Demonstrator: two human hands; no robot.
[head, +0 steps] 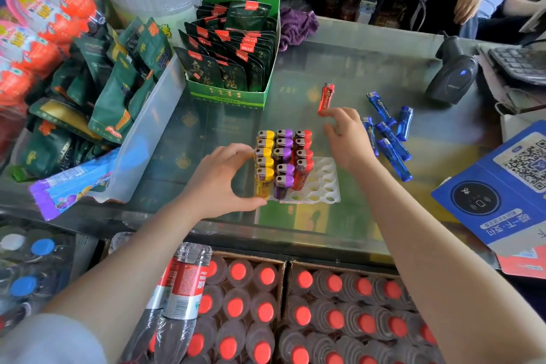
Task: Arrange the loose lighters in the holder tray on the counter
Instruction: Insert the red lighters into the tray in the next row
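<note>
A white holder tray (pixel 323 186) sits mid-counter. Rows of yellow lighters (pixel 263 156), purple lighters (pixel 283 156) and red lighters (pixel 302 156) stand upright in its left part; its right holes show bare. My left hand (pixel 220 179) curls against the tray's left side, fingers by the yellow row and thumb at the front corner. My right hand (pixel 344 136) hovers past the tray, its fingertips touching the lower end of a loose red lighter (pixel 326 97) that lies flat. Several blue lighters (pixel 390 133) lie scattered to the right.
A green display box of tea packets (pixel 230 68) stands behind the tray, a clear bin of snack bags (pixel 141 127) to the left. A barcode scanner (pixel 452 77), a keyboard and a blue QR payment stand (pixel 502 186) sit right. Bottle crates lie below the counter; another person stands far right.
</note>
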